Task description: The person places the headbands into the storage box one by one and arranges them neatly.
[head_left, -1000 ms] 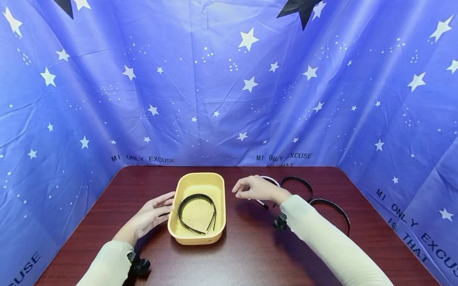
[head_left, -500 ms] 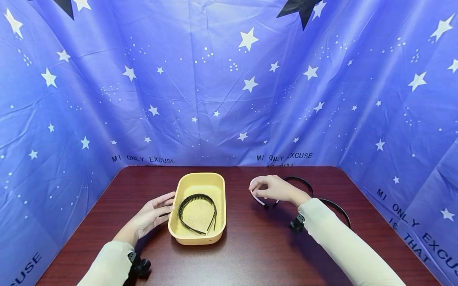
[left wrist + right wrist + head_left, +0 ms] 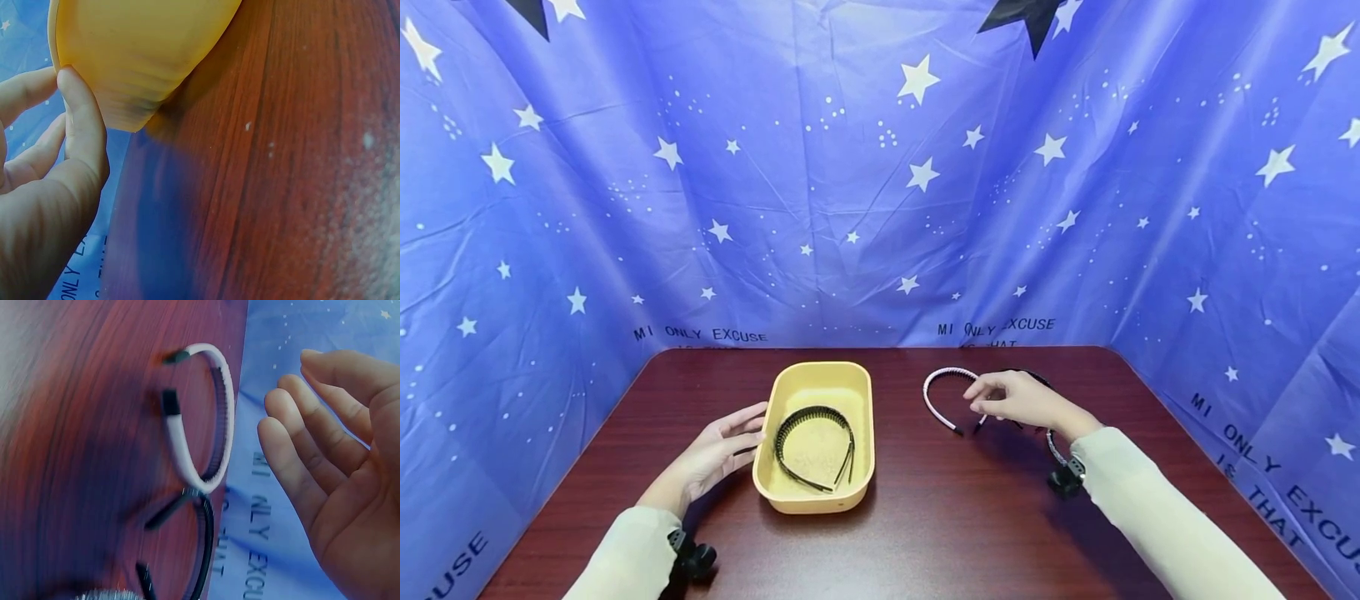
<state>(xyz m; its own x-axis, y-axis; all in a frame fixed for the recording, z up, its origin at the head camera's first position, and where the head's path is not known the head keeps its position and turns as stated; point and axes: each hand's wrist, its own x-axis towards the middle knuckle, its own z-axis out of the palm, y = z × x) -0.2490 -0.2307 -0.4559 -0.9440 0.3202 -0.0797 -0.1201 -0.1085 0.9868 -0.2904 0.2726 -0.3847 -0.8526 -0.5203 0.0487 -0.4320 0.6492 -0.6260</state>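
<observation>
A yellow plastic bin (image 3: pixel 818 505) stands left of centre on the table. Inside lies a black toothed headband (image 3: pixel 816 412). My left hand (image 3: pixel 718 454) is at the bin's left side, its fingertips touching the wall near the rim; the left wrist view shows the thumb tip against the yellow edge. My right hand (image 3: pixel 1026 400) hovers over the headbands at the right, fingers loosely bent and holding nothing. Below it are a pinkish-white headband (image 3: pixel 228 394), a black headband (image 3: pixel 206 550) touching it, and a glittery silver headband (image 3: pixel 109 595), mostly hidden by my wrist in the head view.
The dark red wooden table (image 3: pixel 887 550) ends at a blue star-printed cloth (image 3: pixel 820 208) behind and at both sides. Small black wrist cameras (image 3: pixel 692 558) hang below both sleeves.
My right hand has moved right, from beside the bin across the pinkish-white headband to over the black one, uncovering most of the pinkish-white band. My left hand and the bin have stayed put.
</observation>
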